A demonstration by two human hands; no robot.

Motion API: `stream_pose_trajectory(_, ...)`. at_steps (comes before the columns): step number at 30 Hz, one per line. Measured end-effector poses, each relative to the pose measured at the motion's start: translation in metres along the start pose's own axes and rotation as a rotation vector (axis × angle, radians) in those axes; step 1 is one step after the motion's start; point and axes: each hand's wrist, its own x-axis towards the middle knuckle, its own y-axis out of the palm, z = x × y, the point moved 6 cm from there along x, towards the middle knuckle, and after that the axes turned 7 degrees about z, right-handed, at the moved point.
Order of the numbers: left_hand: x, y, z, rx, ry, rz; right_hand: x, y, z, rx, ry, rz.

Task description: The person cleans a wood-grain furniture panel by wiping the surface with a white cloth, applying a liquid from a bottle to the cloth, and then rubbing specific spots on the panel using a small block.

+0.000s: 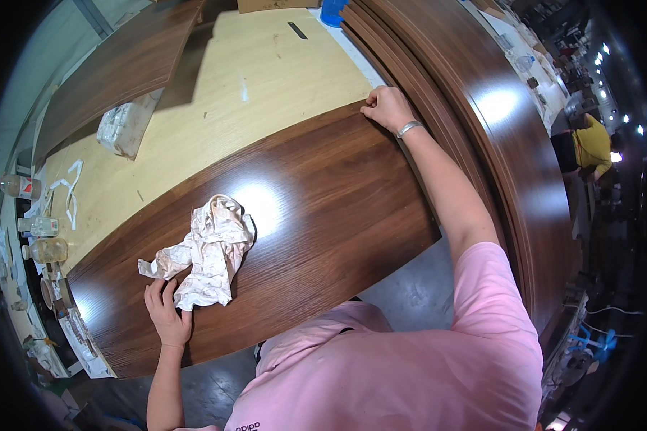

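A glossy dark-brown wooden panel (316,194) lies across a pale workbench (266,79). A crumpled, stained white rag (207,251) rests on the panel's near left part. My left hand (167,310) lies flat on the panel with its fingertips on the rag's lower edge. My right hand (387,108), with a silver bracelet on the wrist, reaches out and grips the panel's far right corner, fingers curled over the edge.
A stack of long dark panels (510,144) runs along the right. Another dark board (115,72) lies at the far left. A second rag (126,129) sits on the bench. Several bottles and jars (43,248) stand at the left edge. A person in yellow (591,147) is far right.
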Motion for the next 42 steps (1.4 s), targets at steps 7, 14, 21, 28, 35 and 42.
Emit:
stream_pose_trajectory(7, 0.001, 0.0, -0.001, 0.002, 0.008, -0.01, 0.002, 0.002, -0.005, -0.027, -0.011, -0.051)
stream_pose_trajectory(14, -0.001, 0.0, 0.0, -0.007, -0.005, -0.003, -0.002, -0.004, 0.01, -0.033, 0.043, 0.033)
stream_pose_trajectory(21, 0.0, -0.001, 0.0, -0.006, 0.0, -0.014, -0.004, -0.002, 0.007, -0.053, -0.008, 0.017)
stream_pose_trajectory(28, 0.001, -0.001, -0.002, -0.012, -0.008, 0.0, -0.003, 0.002, -0.009, 0.007, -0.041, -0.032)
stream_pose_trajectory(35, 0.001, 0.0, -0.001, -0.01, -0.003, -0.018, -0.012, 0.007, -0.021, 0.151, -0.07, 0.015)
stream_pose_trajectory(42, 0.001, -0.001, -0.001, -0.008, 0.002, -0.014, -0.015, 0.002, -0.01, 0.081, -0.075, 0.002)
